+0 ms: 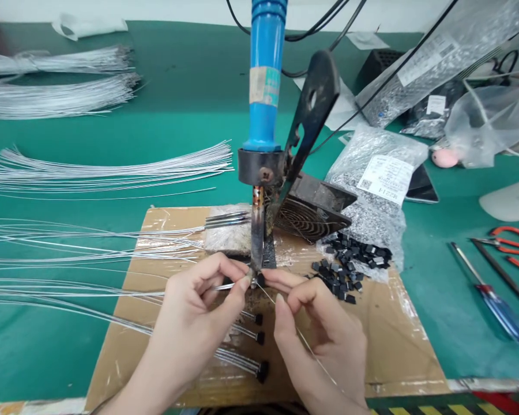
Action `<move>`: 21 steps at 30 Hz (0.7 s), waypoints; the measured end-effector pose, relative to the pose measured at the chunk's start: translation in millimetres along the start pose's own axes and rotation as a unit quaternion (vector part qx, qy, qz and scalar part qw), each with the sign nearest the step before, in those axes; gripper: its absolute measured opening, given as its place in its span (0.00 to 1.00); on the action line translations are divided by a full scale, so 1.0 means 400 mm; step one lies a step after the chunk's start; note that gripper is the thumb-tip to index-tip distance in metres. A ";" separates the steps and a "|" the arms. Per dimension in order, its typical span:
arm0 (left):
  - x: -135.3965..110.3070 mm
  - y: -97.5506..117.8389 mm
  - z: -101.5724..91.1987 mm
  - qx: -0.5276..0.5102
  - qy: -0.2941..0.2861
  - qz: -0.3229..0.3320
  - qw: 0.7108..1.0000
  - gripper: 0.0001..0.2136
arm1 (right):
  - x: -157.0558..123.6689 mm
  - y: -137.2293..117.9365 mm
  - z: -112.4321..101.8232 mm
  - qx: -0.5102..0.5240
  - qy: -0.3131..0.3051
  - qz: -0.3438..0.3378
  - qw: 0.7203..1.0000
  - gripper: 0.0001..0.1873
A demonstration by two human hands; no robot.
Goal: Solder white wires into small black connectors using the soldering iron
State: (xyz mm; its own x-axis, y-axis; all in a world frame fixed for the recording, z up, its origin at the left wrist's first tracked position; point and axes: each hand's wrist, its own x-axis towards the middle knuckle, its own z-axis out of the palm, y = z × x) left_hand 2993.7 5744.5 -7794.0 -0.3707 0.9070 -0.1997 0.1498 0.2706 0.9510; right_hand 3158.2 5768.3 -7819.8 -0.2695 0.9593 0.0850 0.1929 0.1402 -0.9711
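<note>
A blue-handled soldering iron (266,124) hangs tip down in a black metal stand (313,101). Just left of its tip, my left hand (196,325) pinches thin white wires (225,286) between thumb and fingertips. My right hand (328,331) is closed on a thin strand of solder wire (305,341), which runs from the iron tip down across the palm. Its forefinger reaches a small black connector (260,280) at the tip; whether it grips the connector I cannot tell. Below lie several wires ending in black connectors (263,370) on the cardboard (393,351).
Loose black connectors (339,279) spill from a plastic bag (372,173) on the right. Behind the iron stands a small fan (313,210). Bundles of white wire (112,170) lie left on the green mat (185,86). A screwdriver (497,305) and orange-handled pliers (514,239) rest far right.
</note>
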 end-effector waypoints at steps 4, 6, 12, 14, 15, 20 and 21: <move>0.004 0.002 -0.001 -0.006 0.009 -0.009 1.000 0.04 | 0.005 -0.003 0.002 0.004 0.002 -0.002 1.000 0.08; 0.006 0.006 0.000 -0.008 0.016 -0.007 1.000 0.04 | 0.007 -0.006 0.001 0.013 -0.002 -0.004 1.000 0.09; 0.014 0.018 0.003 -0.010 0.014 0.001 1.000 0.04 | 0.011 -0.012 -0.001 0.007 0.001 -0.003 1.000 0.09; 0.017 0.021 0.003 -0.005 0.012 -0.002 1.000 0.04 | 0.011 -0.013 -0.001 -0.002 0.004 0.000 1.000 0.09; 0.017 0.022 0.003 -0.002 0.010 -0.003 1.000 0.04 | 0.012 -0.013 -0.001 -0.003 0.004 0.001 1.000 0.09; 0.014 0.026 -0.001 0.002 0.005 0.003 1.000 0.04 | 0.013 -0.015 -0.001 -0.002 0.001 -0.014 1.000 0.10; 0.013 0.026 -0.001 -0.002 0.006 0.005 1.000 0.05 | 0.014 -0.015 -0.001 -0.004 0.001 -0.016 1.000 0.10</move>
State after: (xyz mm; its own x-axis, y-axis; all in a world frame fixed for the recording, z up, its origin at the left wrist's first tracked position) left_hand 2992.9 5751.8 -7785.0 -0.3794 0.9060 -0.1876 0.1490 0.2599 0.9541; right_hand 3155.9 5772.9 -7813.3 -0.2730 0.9549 0.1167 0.1922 0.1730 -0.9660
